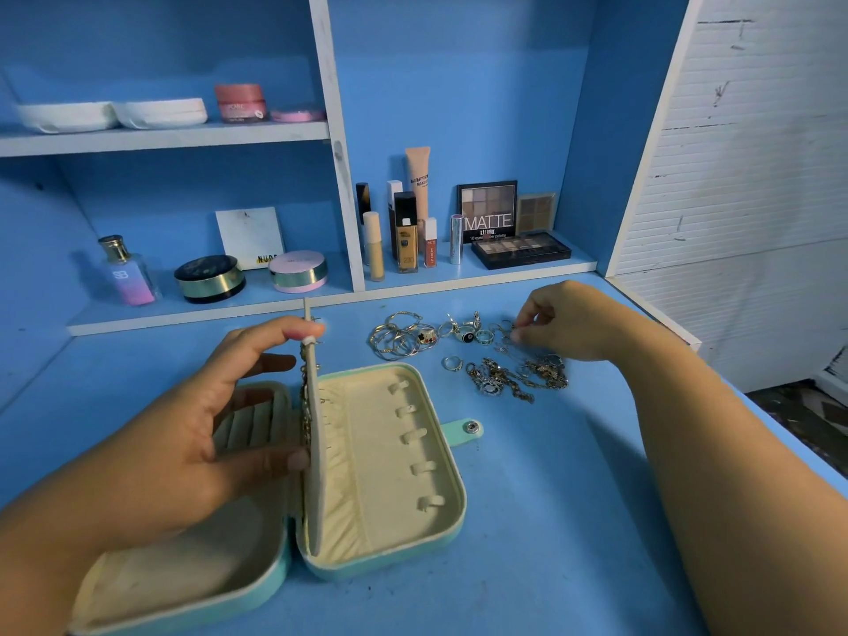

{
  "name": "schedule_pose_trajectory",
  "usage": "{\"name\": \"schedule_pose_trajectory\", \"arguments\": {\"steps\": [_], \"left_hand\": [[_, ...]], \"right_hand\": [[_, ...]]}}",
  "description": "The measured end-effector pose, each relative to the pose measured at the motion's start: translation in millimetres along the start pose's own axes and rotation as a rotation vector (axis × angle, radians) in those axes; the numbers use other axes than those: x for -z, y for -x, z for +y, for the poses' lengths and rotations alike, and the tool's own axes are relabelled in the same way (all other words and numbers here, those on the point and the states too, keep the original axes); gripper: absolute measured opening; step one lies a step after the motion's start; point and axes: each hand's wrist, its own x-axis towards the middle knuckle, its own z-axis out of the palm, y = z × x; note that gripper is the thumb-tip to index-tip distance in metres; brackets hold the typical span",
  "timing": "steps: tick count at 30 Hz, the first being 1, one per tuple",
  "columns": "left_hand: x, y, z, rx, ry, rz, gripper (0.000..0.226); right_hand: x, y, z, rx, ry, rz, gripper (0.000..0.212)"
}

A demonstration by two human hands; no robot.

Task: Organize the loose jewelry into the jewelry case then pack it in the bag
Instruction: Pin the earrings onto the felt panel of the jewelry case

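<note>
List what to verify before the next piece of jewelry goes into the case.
1. The case lies open: ok.
2. The left hand holds the middle flap upright: ok.
3. The five holder tabs are empty: ok.
4. The right hand pinches a piece of the loose jewelry: ok; which piece, cannot tell.
5. The chains are untangled: not ok, heaped together.
6. The bag is ready: cannot tell, none in view.

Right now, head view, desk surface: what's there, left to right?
left hand → divider flap it holds → loose jewelry → right hand pinching at it. jewelry case omitted: it spans under the hand and flap.
</note>
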Motion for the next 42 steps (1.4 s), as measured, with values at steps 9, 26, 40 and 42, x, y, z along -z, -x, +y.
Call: {"name": "schedule_pose_trajectory", "arguments": {"steps": [9,26,40,42], "left_hand": [[-1,-2,-2,0.001,0.009,0.014,0.087],[0,-1,3,0.006,-0.049,-0.011,0.08],[-2,0,2,-0.014,0.002,-0.007,0.082],[-2,0,2,-0.019,-0.001,-0.005,0.083]], "right_hand": [[3,8,-6,-0.013,0.104,-0.099,0.004],[9,5,-4,0.054,-0.094,0.133,0.007],[-4,18,-27,0.129,0.076,-0.223,0.005],[1,19,-23,0.113,0.042,-0.266,0.005]]}}
